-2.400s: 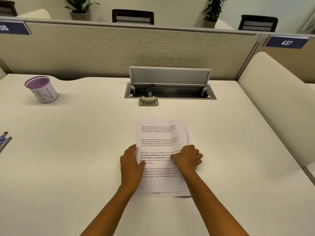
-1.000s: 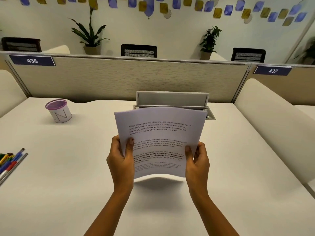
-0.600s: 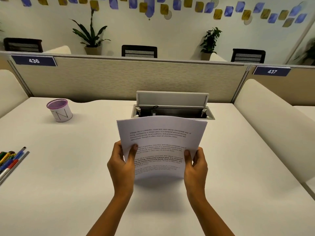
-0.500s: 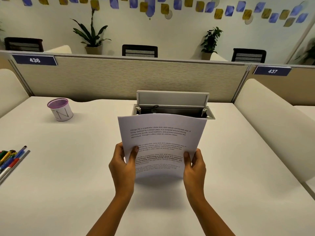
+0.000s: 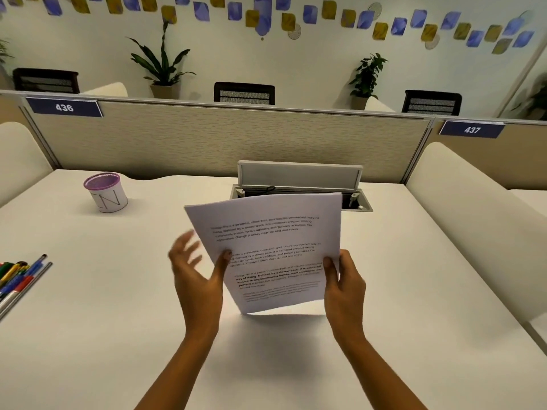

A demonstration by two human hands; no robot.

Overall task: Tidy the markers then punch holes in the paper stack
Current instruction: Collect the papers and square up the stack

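Head view: the paper stack [image 5: 273, 250] is held upright and tilted above the white worktop [image 5: 88, 306], its printed side toward the camera and its lower edge clear of the surface, a shadow lying beneath it. The right hand [image 5: 344, 287] has a closed grip on the stack's right edge, thumb across the front of the sheets. The left hand [image 5: 196, 278] is open, its fingers spread and blurred away from the paper, with only the thumb tip touching the left edge of the front page. The markers [image 5: 17, 278] lie in a loose bunch at the far left edge of the worktop, well apart from the stack. A purple-rimmed pen cup [image 5: 106, 192] stands upright at the back left. Behind the stack, the cable hatch [image 5: 300, 179] has its lid raised.
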